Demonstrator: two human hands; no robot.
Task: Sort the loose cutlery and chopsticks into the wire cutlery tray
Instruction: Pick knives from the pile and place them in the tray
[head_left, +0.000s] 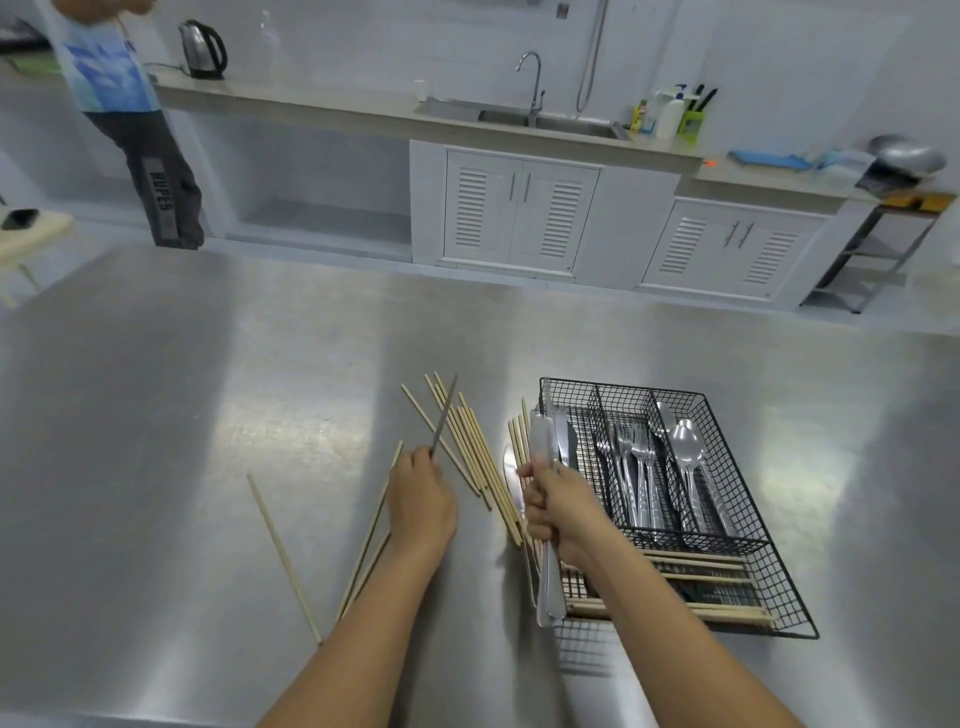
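**Knives in both hands beside the wire tray**

We see the left hand (418, 499) clenched around the handle of a thin steel knife (444, 414); its narrow blade rises out of the fist and slants up over the loose chopsticks (470, 449). The right hand (553, 506) grips a bunch of knives (544, 519) at mid-length, fingers curled tight round them. Their blades stand above the knuckles and their rounded, polished handles hang below the palm, at the tray's (779, 597) left edge.

The loose chopsticks are pale, straight wooden sticks lying fanned on the brushed-metal table (156, 441), between the two hands and just beyond the fingertips. Three more lie left of the left forearm, one of them well apart. One more knife (511, 480) lies flat on the table, just left of the right hand.

The tray is black wire mesh, rectangular, split into long compartments. Shiny forks (636, 467) fill the middle one, spoons (688, 457) the right one, bowls toward the far end. A cross compartment at the near end holds chopsticks (717, 577) laid sideways, partly hidden by the right forearm.
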